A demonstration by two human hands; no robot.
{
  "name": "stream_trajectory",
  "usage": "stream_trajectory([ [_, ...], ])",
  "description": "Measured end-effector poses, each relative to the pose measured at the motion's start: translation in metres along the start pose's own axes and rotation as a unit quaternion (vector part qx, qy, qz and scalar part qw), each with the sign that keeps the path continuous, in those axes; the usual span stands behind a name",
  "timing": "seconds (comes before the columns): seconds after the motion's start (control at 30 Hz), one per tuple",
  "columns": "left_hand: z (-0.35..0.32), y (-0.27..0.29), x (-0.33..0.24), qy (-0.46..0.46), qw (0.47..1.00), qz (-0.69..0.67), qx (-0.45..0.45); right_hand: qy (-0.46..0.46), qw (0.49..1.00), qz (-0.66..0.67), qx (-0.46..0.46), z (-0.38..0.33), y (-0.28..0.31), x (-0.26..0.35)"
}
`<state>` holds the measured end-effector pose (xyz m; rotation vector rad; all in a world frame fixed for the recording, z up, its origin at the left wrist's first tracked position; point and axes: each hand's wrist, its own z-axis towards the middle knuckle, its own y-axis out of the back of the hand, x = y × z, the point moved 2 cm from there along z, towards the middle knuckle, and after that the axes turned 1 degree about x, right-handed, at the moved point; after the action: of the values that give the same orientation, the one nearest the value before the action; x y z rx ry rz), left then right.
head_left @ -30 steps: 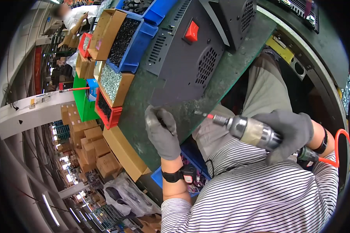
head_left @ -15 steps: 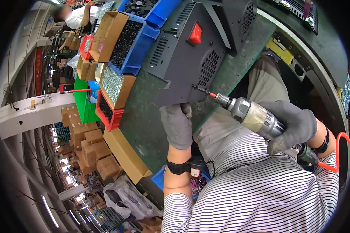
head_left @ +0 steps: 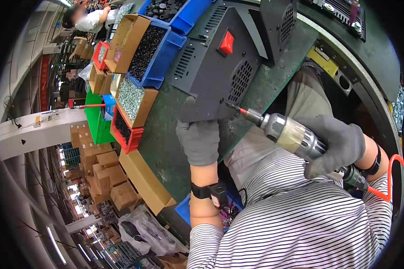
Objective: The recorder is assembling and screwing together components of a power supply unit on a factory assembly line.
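A dark grey metal housing (head_left: 213, 76) with a red rocker switch (head_left: 227, 42) and honeycomb vents stands on the green bench. My left hand (head_left: 198, 141), in a grey glove, grips its near edge; one fingertip shows at the notch, the other fingers are hidden behind the panel. In my gloved right hand (head_left: 339, 141) is a power screwdriver (head_left: 289, 134) with tape round its body and an orange cord at its rear. Its bit points at a small dark screw or hole (head_left: 221, 101) low on the panel; whether they touch, I cannot tell.
Beyond the housing stands a second dark panel (head_left: 278, 27). Left of it are blue bins (head_left: 159, 67) of black parts, a cardboard box (head_left: 146, 105) of silver screws and a red bin (head_left: 132, 142). Another person (head_left: 92, 20) is at the far left. A blue bin (head_left: 182, 207) sits beside my left forearm.
My left hand has shifted slightly left along the housing's edge, and a fingertip now shows at the notch. The screwdriver's bit tip has moved slightly down the picture, toward me.
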<state>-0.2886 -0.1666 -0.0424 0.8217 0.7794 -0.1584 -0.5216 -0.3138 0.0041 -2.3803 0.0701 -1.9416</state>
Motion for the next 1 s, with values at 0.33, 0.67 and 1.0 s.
stream_trajectory([
  [0.33,-0.02,0.014,0.037,0.387,0.525,-0.758,0.027,-0.061,0.997,-0.032,0.038,0.0,-0.005,-0.024],
  [0.67,-0.041,0.01,-0.002,0.381,0.691,-0.603,0.121,-0.052,0.995,-0.043,0.073,0.015,-0.012,-0.018],
  [1.0,-0.052,0.004,-0.009,0.415,0.693,-0.581,0.098,-0.037,0.996,-0.037,0.076,0.019,-0.017,-0.021],
])
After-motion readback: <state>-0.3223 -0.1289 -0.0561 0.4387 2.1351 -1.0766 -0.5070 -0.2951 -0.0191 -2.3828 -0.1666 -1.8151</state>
